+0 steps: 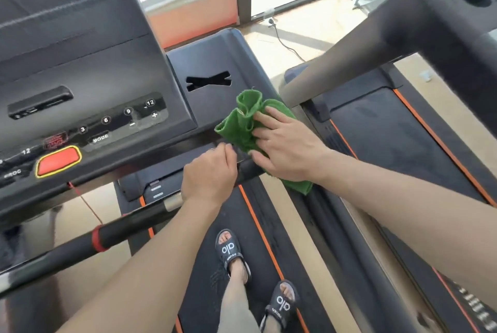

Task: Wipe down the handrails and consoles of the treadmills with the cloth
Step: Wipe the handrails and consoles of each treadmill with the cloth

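Right hand (pixel 285 150) is lying with fingers spread flat, pressing a crumpled green cloth (pixel 250 123) onto the right end of the black treadmill console (pixel 107 90), where the console meets the dark handrail (pixel 247 168). Left hand (pixel 209 174) is curling loosely beside the cloth; whether it is grasping anything cannot be told.

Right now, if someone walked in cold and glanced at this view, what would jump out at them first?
The crumpled bright green cloth stands out most, pressed by the right hand onto the right end of the black treadmill console. Next comes the red stop button with a yellow rim at the console's lower left. The left hand sits just beside the cloth, fingers curled at the console's edge.
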### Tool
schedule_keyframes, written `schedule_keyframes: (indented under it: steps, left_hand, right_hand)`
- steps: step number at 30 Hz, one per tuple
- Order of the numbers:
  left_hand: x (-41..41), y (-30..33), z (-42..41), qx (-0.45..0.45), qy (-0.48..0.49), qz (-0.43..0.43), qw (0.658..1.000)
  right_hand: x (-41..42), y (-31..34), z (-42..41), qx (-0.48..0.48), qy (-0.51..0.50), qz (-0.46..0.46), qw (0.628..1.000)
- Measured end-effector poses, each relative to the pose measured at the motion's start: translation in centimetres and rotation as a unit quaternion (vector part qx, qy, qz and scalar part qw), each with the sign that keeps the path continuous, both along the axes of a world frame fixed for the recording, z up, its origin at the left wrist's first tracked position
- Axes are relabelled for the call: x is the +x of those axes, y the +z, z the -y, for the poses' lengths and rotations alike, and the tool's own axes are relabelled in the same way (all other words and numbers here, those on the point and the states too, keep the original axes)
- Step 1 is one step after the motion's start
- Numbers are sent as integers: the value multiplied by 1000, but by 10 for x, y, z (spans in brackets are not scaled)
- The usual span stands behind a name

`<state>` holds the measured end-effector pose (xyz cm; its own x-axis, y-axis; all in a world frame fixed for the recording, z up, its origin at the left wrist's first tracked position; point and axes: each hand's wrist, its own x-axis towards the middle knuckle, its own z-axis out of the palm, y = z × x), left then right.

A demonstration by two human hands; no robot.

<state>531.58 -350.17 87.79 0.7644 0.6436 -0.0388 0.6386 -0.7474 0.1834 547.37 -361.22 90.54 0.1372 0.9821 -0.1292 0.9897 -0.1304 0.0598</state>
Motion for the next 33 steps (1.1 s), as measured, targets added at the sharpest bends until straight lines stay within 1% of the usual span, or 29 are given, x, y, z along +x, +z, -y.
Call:
schedule_keyframes:
  steps: [2,4,7,9,10,13,16,18,20,24,26,29,31,33]
  left_hand:
    - [-1,-4,1,22,5,26,999]
    - [-1,-6,0,21,10,42,999]
    - [-3,-8,0,22,18,56,998]
    - [-5,-9,1,30,22,64,997]
    - [-6,-10,1,30,25,64,997]
    - [-5,-10,3,34,32,70,996]
    - [-3,-10,4,44,26,65,997]
    - [-2,-11,4,47,25,70,996]
    - [-2,-11,3,56,25,76,995]
    - [-2,-14,4,85,19,73,993]
    - [-2,-12,4,93,16,79,992]
    - [-3,-14,5,94,15,84,992]
    - [-2,-16,5,101,20,85,991]
    - [-1,-15,5,114,16,89,989]
  right_hand:
    - [1,-1,-15,-37,30,32,998]
    - [-2,-4,-20,-44,37,44,997]
    - [-8,-7,-12,17,16,26,999]
    - [-18,-12,6,66,-33,5,997]
    - [-26,-15,19,88,-75,-18,993]
    - [-53,-18,72,127,-222,-99,962]
    - [-79,-16,107,108,-313,-125,935]
    - [-79,-11,103,97,-326,-130,931]
    - [-64,-5,81,100,-331,-167,923]
    - [-10,0,24,113,-370,-315,867]
    - [7,5,10,121,-389,-372,834]
    - [1,8,29,115,-424,-418,795]
    - [-21,7,64,95,-452,-414,784]
    - [-50,9,108,84,-485,-388,779]
